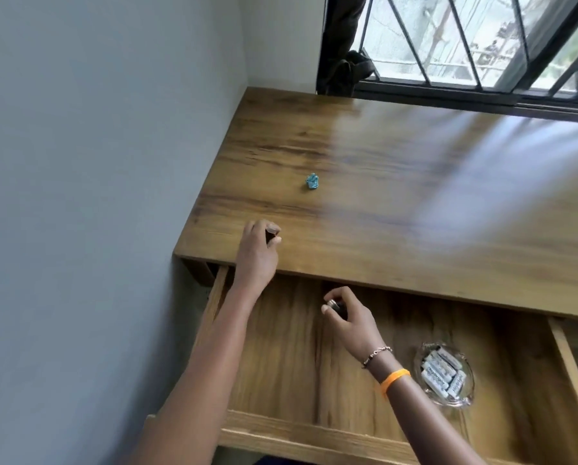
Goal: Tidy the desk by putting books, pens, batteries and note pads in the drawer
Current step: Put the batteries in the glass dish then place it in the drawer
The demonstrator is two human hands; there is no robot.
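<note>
Pulled out toward me, the wooden drawer holds a glass dish of white batteries at its near right. Over the drawer's far part I see the right hand pinching a small dark cylinder, perhaps a battery. On the desk, near its left front edge, the left hand is curled around another dark object. A crumpled blue scrap lies farther back.

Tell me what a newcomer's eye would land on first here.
Two bare arms reach in: the left hand grips a small dark thing at the desk's front edge, the right hand holds another over the open drawer. A glass dish of batteries sits in the drawer's right part.
</note>
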